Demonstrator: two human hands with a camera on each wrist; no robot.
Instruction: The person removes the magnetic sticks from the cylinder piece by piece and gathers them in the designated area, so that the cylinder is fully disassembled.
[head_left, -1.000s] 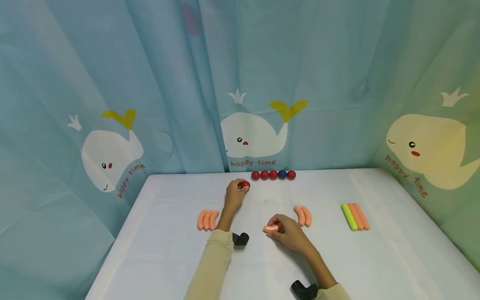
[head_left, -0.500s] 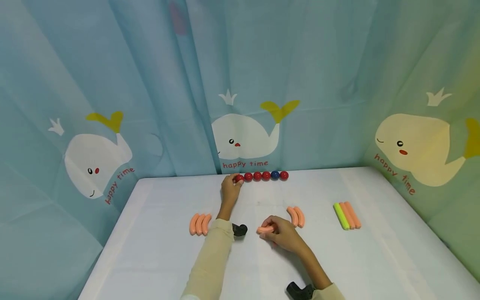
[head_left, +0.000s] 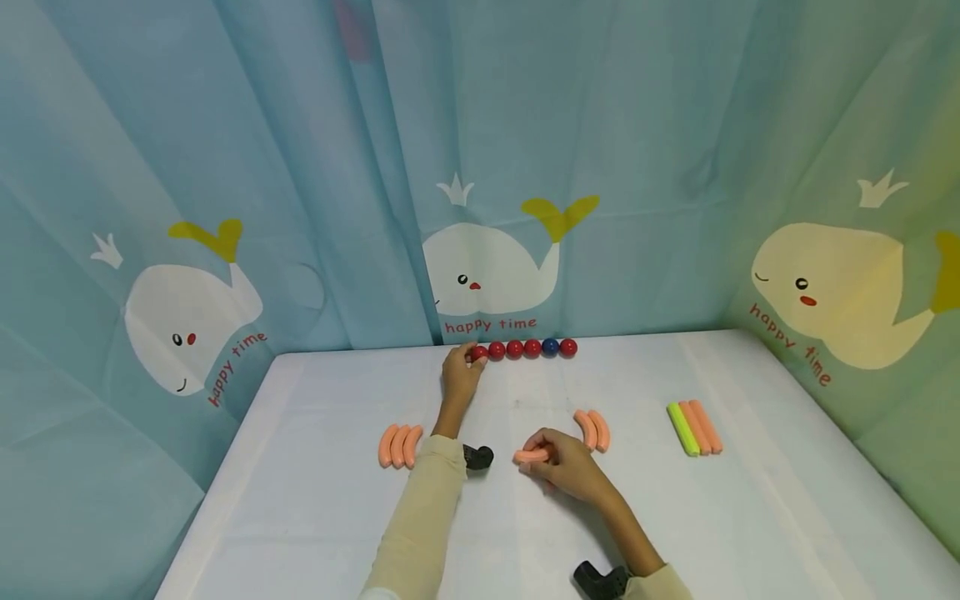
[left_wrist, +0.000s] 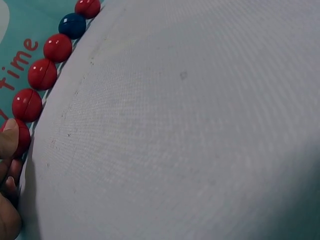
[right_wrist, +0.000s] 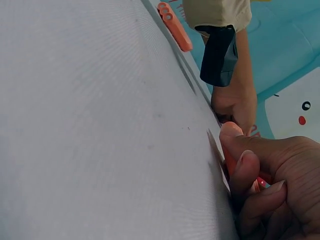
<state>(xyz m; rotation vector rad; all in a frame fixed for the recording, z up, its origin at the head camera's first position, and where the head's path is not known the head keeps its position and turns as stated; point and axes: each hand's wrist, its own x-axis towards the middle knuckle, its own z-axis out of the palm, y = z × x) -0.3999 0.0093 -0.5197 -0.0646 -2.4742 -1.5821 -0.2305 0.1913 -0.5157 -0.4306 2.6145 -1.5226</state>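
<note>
In the head view, my left hand (head_left: 460, 375) pinches a red ball (head_left: 479, 354) at the left end of a row along the table's back edge. The left wrist view shows a thumb on that ball, next to another red ball (left_wrist: 27, 105). A blue ball (head_left: 551, 347) sits near the row's right end, among red ones. My right hand (head_left: 568, 467) pinches a short, curved orange piece (head_left: 529, 456), sausage-like, low over the middle of the table. In the right wrist view, thumb and fingers partly hide this piece.
Three curved orange pieces (head_left: 401, 446) lie left of the left forearm. Two more curved pieces (head_left: 592, 431) lie behind the right hand. Farther right are a yellow-green stick (head_left: 683, 429) and two straight orange sticks (head_left: 701, 427). A blue curtain (head_left: 645, 275) hangs behind the table.
My left hand has carried the red ball back and left to the row's left end, then stayed there. The right hand keeps its hold on the curved orange piece. The head view has shifted slightly.
</note>
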